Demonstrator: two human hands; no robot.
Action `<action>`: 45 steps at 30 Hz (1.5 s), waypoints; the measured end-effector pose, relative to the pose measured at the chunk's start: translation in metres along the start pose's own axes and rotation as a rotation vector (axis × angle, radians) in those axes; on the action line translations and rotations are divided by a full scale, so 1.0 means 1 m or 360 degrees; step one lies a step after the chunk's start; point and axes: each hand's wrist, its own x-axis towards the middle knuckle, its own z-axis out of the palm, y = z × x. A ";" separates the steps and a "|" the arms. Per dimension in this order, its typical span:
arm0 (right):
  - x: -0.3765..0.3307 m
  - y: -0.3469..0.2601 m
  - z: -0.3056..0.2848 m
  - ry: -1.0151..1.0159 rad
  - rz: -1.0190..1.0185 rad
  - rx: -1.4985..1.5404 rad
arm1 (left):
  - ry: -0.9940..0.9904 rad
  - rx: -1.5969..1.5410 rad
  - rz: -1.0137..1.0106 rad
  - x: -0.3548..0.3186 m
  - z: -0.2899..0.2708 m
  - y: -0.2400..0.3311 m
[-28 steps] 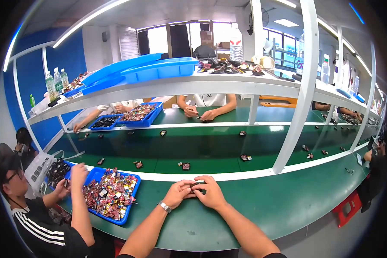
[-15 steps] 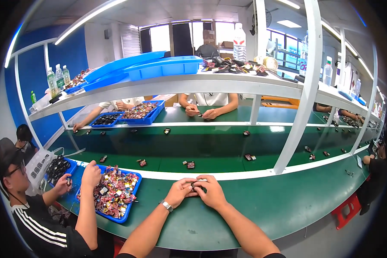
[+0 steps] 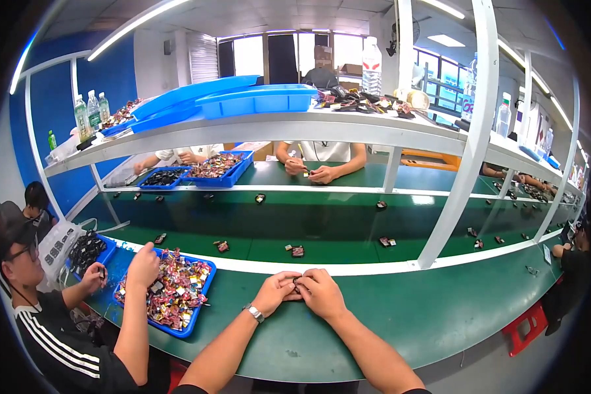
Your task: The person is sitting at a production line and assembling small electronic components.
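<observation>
Above the green workbench (image 3: 295,348), my two hands meet in front of me. Pinched between their fingertips is a small dark part (image 3: 297,282), mostly covered by the fingers, so its exact kind cannot be made out. My left hand (image 3: 274,294), with a metal watch on its wrist, grips the part from the left. From the other side my right hand (image 3: 322,293) closes on it with bent fingers. Just beyond the fingers runs the white rail (image 3: 348,269) of the green conveyor belt (image 3: 322,226).
A blue tray (image 3: 210,282) heaped with small red, yellow and white electronic parts stands to the left, beside a co-worker (image 3: 52,328). Small circuit pieces (image 3: 298,251) lie along the belt. A white post (image 3: 463,151) and shelf (image 3: 295,125) rise ahead. A red stool (image 3: 526,328) is at right.
My hands stay together on the small dark part, with the right fingers shifting slightly. Across the belt, a co-worker's outstretched arm has drawn back from the rail. The whole view has shifted a little.
</observation>
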 end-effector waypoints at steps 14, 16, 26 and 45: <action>-0.001 -0.003 0.010 0.0079 0.0108 0.0052 | 0.0157 0.0079 0.0084 -0.005 0.006 0.002; -0.001 0.001 0.002 -0.0063 0.0358 0.0445 | 0.0161 0.0088 0.0097 -0.002 0.009 0.001; 0.005 0.013 0.014 -0.0250 0.0863 0.0745 | 0.0321 0.0462 0.0175 0.001 0.007 -0.010; 0.042 0.083 0.055 -0.0094 0.0930 -0.0746 | 0.0581 0.0508 0.0328 0.005 0.008 -0.004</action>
